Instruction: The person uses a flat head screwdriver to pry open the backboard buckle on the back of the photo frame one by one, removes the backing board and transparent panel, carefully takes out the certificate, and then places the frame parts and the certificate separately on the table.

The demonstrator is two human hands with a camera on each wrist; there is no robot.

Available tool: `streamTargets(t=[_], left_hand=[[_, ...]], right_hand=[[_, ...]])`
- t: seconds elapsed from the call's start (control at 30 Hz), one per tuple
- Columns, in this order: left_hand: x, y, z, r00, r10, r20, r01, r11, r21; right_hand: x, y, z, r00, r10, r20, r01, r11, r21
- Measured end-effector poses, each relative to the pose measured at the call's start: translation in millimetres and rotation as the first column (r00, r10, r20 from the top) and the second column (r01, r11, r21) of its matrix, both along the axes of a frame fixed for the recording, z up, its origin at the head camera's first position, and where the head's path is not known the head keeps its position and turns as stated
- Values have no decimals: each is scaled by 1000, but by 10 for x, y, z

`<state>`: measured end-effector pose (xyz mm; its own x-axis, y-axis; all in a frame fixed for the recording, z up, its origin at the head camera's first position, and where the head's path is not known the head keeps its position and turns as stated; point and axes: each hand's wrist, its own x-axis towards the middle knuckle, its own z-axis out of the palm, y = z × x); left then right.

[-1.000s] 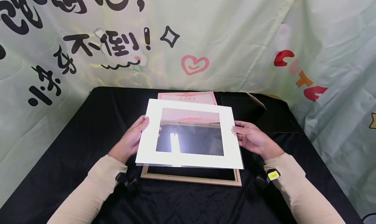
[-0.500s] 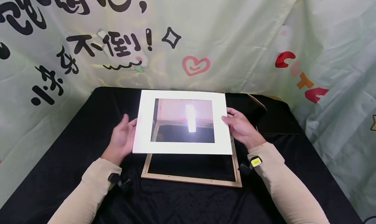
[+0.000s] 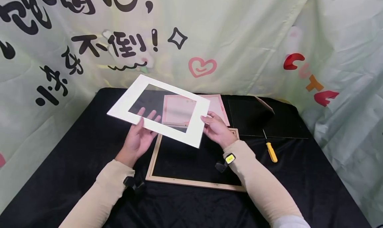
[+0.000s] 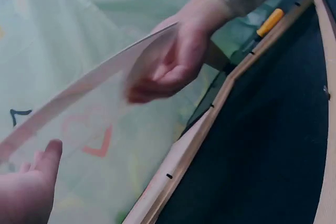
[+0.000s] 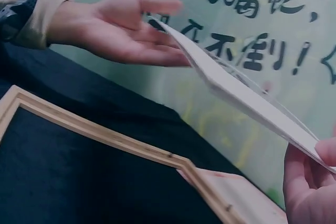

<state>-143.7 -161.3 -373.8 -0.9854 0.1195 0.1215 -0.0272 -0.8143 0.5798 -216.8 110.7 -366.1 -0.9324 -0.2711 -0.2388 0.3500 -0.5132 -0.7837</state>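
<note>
A white mat board (image 3: pixel 131 96) with a rectangular window is held tilted above the table, a clear sheet across its opening. My right hand (image 3: pixel 218 128) pinches its right edge between thumb and fingers. Under the near left edge lies my left hand (image 3: pixel 138 140), palm up with fingers spread; they show through the window, and the thumb is at the edge. The right wrist view shows the left hand (image 5: pixel 123 30) with straight fingers beside the board's edge. Below the board, a light wooden picture frame (image 3: pixel 194 183) rests on the black cloth.
Behind the frame lies a pink-bordered certificate (image 3: pixel 220 108). A black panel (image 3: pixel 243 121) with a raised flap (image 3: pixel 264 105) is at the back right. The yellow-handled screwdriver (image 3: pixel 271 152) lies on the cloth to the right. A printed curtain (image 3: pixel 239 38) hangs behind the table.
The mat board has risen, shifted left and turned from level to slanted. My left hand has moved from its left side to under its near edge. The screwdriver and certificate are more exposed.
</note>
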Motion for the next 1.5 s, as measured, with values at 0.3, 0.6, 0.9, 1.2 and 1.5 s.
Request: streamTargets(t=[0.3, 0.6, 0.9, 1.2, 1.5], left_hand=[[-90, -124, 133, 985, 170, 31, -162, 972, -167], [-121, -495, 452, 943, 327, -67, -333, 908, -253], [-144, -813, 559, 858, 396, -327, -480, 389, -786], [-235, -1020, 337, 652, 163, -740, -693, -268, -669], [-445, -1075, 108, 652, 10, -759, -698, -384, -605]], right_hand=[[-95, -312, -114, 993, 87, 76, -89, 995, 33], [-95, -161, -156, 979, 164, 125, -182, 971, 152], [93, 282, -111, 875, 380, -298, 126, 416, 901], [180, 1130, -141, 862, 395, -318, 317, 70, 946], [324, 1402, -301, 930, 340, -141, 62, 232, 971]])
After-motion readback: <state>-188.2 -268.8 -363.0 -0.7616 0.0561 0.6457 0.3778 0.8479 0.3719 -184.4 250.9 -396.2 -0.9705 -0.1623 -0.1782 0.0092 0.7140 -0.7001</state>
